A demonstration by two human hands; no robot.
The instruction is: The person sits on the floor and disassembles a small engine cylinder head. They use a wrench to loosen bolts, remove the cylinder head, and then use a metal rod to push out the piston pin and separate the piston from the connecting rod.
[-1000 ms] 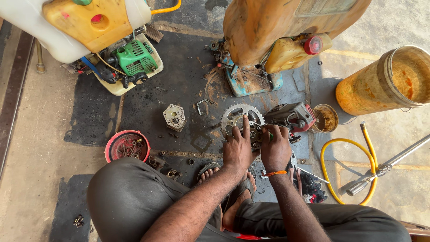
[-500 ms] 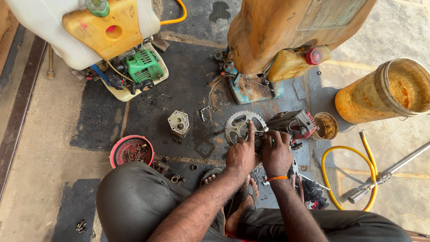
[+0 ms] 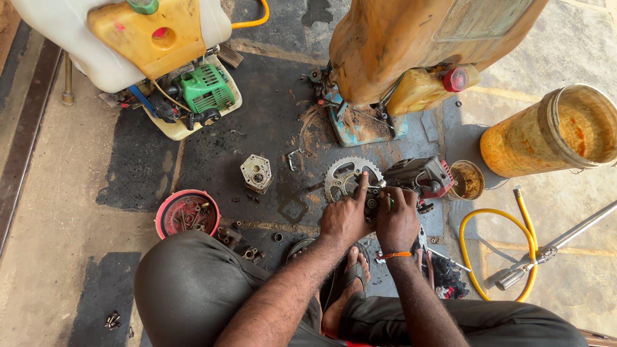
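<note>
Both my hands low in front of me, side by side

My left hand lies knuckles up with the forefinger stretched straight ahead and the rest curled. My right hand sits touching it, fingers bent downward, an orange band at the wrist. Both forearms reach forward between my bent knees, my bare foot beneath them.

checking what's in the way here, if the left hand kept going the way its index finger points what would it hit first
The left hand points its index finger up and away from the body, resting on the toothed sprocket. That sprocket comes first; beyond it, probably the blue base of the orange sprayer, though depth is hard to judge.
</note>
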